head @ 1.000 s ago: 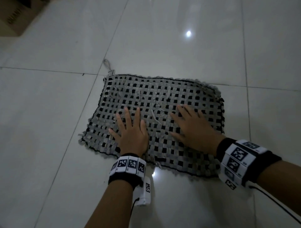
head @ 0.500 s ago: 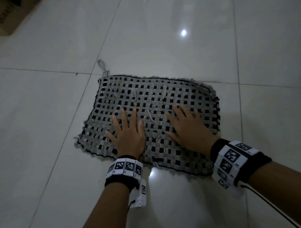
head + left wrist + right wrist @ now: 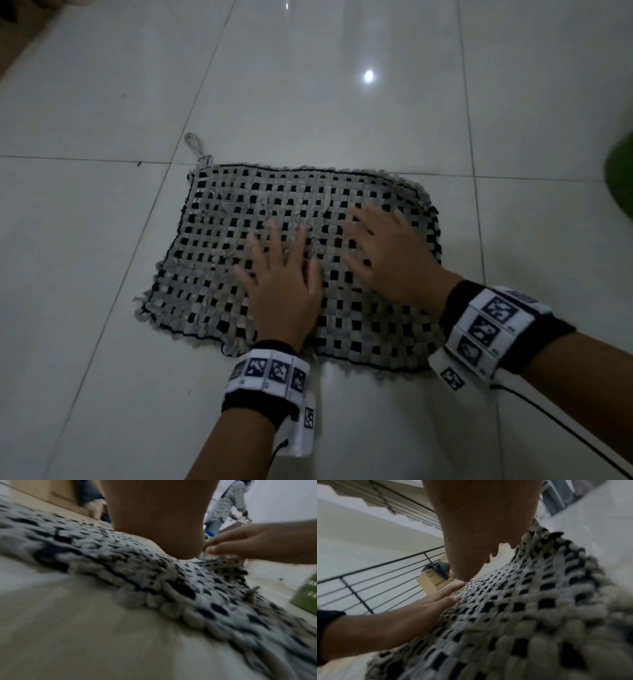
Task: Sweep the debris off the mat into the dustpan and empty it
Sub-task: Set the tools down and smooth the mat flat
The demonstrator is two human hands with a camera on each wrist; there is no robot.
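Hands flat on a woven mat (image 3: pixel 291 246): from my remote seat I see both palms spread over the grey-and-black weave, which lies at the centre of the head view on a glossy white tiled floor (image 3: pixel 85 240). My left hand (image 3: pixel 284 294) rests palm down near the mat's lower edge, fingers straight and fanned, gripping nothing. My right hand (image 3: pixel 394 260) lies just beside it toward the right of the frame, fingers likewise extended and pressing on the weave, holding nothing. Pale loose strands (image 3: pixel 329 205) sit on the mat above the fingertips. A small loop (image 3: pixel 195 144) sticks out from the mat's upper left corner. A green object (image 3: pixel 620 178) shows blurred at the right edge of the frame. In the right wrist view a cardboard box (image 3: pixel 435 584) stands beyond the mat, left of centre, beside a metal railing (image 3: pixel 368 585).
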